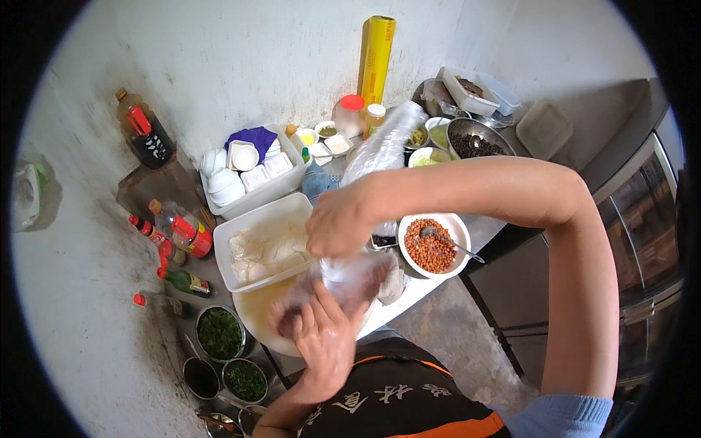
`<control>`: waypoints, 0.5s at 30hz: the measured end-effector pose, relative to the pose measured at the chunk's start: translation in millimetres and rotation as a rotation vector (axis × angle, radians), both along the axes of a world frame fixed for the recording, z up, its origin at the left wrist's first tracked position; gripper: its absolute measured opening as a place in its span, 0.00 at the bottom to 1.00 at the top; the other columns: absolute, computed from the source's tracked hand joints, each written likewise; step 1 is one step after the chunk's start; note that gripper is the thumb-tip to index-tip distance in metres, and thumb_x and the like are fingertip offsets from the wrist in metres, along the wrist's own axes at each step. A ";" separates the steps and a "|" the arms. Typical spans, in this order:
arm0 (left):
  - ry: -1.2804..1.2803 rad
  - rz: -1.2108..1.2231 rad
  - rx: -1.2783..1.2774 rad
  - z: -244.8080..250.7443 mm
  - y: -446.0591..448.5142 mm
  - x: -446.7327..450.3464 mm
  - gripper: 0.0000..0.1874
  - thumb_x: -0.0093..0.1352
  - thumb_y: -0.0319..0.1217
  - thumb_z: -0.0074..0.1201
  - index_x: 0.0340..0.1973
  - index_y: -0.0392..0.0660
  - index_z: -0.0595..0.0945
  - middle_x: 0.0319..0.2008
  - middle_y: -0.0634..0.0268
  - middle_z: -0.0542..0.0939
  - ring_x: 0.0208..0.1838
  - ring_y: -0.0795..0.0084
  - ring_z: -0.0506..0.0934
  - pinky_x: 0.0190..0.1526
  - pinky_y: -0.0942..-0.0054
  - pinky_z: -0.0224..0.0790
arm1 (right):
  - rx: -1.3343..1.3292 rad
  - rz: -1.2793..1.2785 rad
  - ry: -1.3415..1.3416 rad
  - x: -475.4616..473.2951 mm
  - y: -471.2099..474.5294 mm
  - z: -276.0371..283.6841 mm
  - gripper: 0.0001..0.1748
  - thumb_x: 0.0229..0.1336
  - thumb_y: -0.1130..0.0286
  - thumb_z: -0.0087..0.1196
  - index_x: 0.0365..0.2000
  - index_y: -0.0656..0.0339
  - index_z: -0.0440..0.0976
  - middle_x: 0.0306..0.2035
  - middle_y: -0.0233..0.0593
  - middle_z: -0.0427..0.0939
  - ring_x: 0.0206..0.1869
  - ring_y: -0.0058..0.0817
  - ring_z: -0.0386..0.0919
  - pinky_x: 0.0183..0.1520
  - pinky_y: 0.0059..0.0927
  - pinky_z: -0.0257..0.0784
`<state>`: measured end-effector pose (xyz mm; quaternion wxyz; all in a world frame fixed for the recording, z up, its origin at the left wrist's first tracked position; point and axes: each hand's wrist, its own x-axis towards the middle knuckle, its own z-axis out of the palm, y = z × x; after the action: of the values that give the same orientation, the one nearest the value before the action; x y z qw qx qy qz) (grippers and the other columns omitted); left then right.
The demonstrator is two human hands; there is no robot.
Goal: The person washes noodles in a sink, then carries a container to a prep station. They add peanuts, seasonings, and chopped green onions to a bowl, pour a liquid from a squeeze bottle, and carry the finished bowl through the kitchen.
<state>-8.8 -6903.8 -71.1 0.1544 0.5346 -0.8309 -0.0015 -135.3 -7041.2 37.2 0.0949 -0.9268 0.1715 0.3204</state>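
Observation:
Over a round cutting board (254, 312), a piece of dark reddish meat (378, 271) appears partly wrapped in clear plastic film (335, 274); motion blurs both. My left hand (326, 339) holds the meat from the near side, fingers lying across it. Above it, my right hand (339, 216) is closed on the film, its fingertips hidden beneath the fist. Beyond my right forearm lies a thick roll of clear plastic film (383, 145). A white tub (222, 249) with pale food pieces in liquid sits just left of my right hand.
To the right, a white bowl (465, 241) holds reddish-brown beans or nuts and a spoon. Bowls of chopped greens (219, 331) and several sauce bottles (189, 235) line the left. A bin of white dishes (224, 186) and a tall yellow box (378, 60) stand near the wall.

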 end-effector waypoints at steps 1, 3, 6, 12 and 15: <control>0.223 -0.090 -0.057 4.1 4.7 0.4 0.37 0.58 0.50 0.57 0.48 0.28 0.68 0.34 0.48 0.78 0.36 0.56 0.78 0.36 0.65 0.71 | -0.031 0.062 0.010 6.3 7.8 2.5 0.12 0.49 0.67 0.48 0.29 0.64 0.77 0.33 0.45 0.79 0.39 0.43 0.77 0.39 0.41 0.73; 0.408 -0.191 0.512 8.3 11.9 6.8 0.29 0.62 0.42 0.56 0.49 0.33 0.68 0.35 0.49 0.79 0.25 0.61 0.79 0.28 0.66 0.71 | -0.072 0.079 0.056 10.1 34.7 -0.6 0.10 0.49 0.68 0.48 0.26 0.58 0.79 0.34 0.38 0.80 0.37 0.38 0.78 0.35 0.37 0.74; 0.694 -0.406 0.655 10.1 -3.6 24.3 0.20 0.61 0.32 0.58 0.46 0.38 0.73 0.31 0.58 0.81 0.25 0.74 0.78 0.28 0.75 0.70 | -0.122 0.103 0.120 -0.1 67.4 -5.1 0.08 0.48 0.68 0.50 0.27 0.55 0.79 0.36 0.34 0.79 0.38 0.34 0.78 0.37 0.35 0.74; 0.508 -0.716 0.290 1.3 -48.2 20.2 0.19 0.59 0.39 0.59 0.41 0.42 0.76 0.41 0.58 0.78 0.50 0.68 0.72 0.52 0.66 0.63 | -0.154 0.210 -0.289 -1.0 87.3 2.7 0.07 0.45 0.69 0.51 0.23 0.56 0.79 0.27 0.34 0.80 0.33 0.34 0.79 0.30 0.35 0.74; 0.620 -0.976 0.952 -13.6 -61.1 -3.7 0.16 0.63 0.38 0.56 0.40 0.40 0.76 0.43 0.59 0.77 0.57 0.66 0.67 0.58 0.64 0.57 | -0.095 -0.004 0.074 -1.7 84.0 16.7 0.06 0.45 0.69 0.52 0.24 0.56 0.78 0.26 0.34 0.80 0.33 0.34 0.79 0.29 0.36 0.73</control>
<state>-12.5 -6965.0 -84.7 0.1156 0.0895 -0.8016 -0.5798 -137.0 -6957.2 53.9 0.0451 -0.9175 0.1919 0.3455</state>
